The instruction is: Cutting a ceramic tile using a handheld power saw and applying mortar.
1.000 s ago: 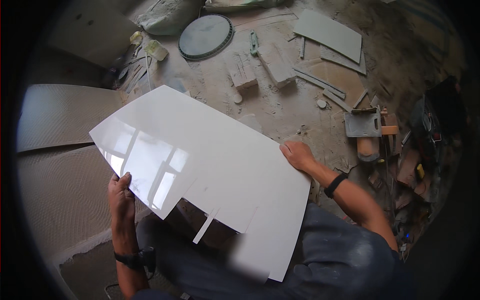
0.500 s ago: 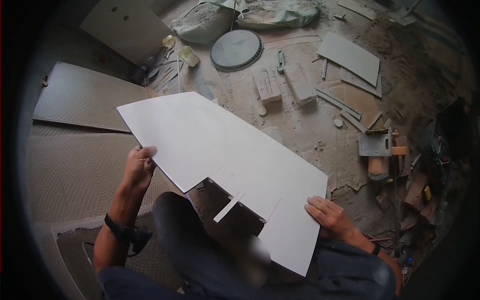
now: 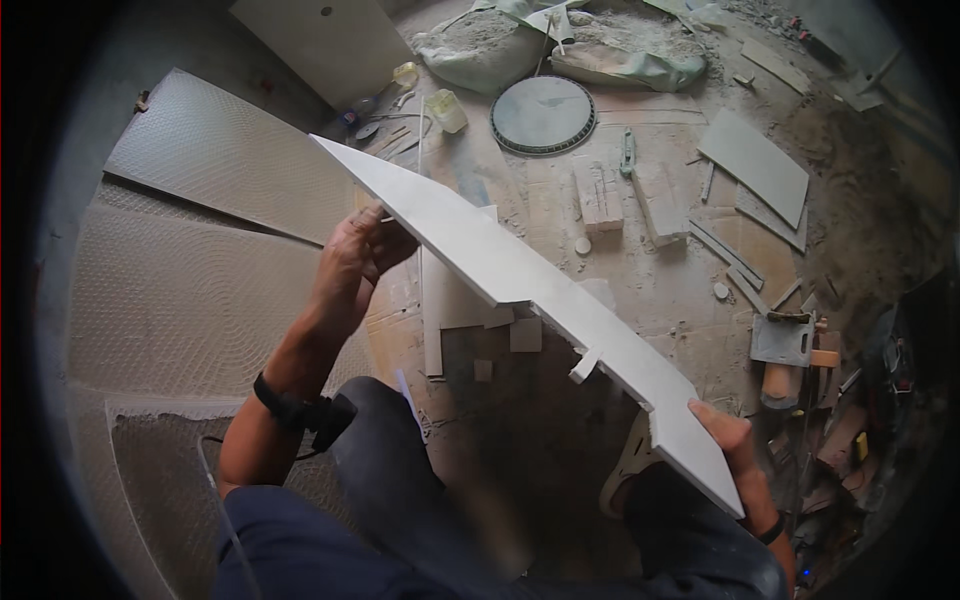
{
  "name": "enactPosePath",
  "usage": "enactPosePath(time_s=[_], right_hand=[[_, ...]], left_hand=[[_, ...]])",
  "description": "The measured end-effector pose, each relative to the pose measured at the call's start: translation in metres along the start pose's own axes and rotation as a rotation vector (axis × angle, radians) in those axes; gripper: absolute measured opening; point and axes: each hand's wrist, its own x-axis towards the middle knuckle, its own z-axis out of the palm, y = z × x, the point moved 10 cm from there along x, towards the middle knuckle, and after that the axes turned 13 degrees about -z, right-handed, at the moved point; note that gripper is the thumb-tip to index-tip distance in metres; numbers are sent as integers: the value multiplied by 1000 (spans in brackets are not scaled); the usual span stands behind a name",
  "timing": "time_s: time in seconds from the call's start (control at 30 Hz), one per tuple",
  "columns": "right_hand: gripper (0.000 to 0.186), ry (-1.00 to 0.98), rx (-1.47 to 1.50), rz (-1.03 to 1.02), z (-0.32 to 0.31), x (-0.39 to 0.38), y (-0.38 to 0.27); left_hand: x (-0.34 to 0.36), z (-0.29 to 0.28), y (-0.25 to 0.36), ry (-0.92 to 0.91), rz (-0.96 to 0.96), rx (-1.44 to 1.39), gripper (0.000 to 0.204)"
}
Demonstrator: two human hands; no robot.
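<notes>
A white tile [image 3: 470, 240] with a notched cutout and a narrow sticking-out strip is held tilted steeply across my view, its thick near edge showing. My left hand [image 3: 355, 250] grips it by the upper left part, with fingers curled at its underside. My right hand [image 3: 730, 440] grips the lower right part, partly hidden behind the tile. My knees and a sandal lie below it.
Large patterned tiles [image 3: 180, 300] lie at the left. A white board [image 3: 320, 45] leans behind. Bags [image 3: 630, 60], a round dusty disc [image 3: 543, 113], plastic jugs [image 3: 448, 112], two blocks [image 3: 600, 200] and offcuts [image 3: 750, 160] are on the floor. Tools [image 3: 785, 340] crowd the right.
The tile has been tipped up from a nearly flat view to a steep, edge-on one. My left hand has risen and moved farther out; my right hand has moved lower and rightward.
</notes>
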Motion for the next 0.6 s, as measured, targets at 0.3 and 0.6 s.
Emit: enactPosePath(time_s=[0.3,0.6], right_hand=[[28,-117,82,29,-3,36,24],[25,-131,198,316,-29,20,95]], left_hand=[[145,-214,-26,288,390,300,86],[222,-237,-19,34,329,65,68]])
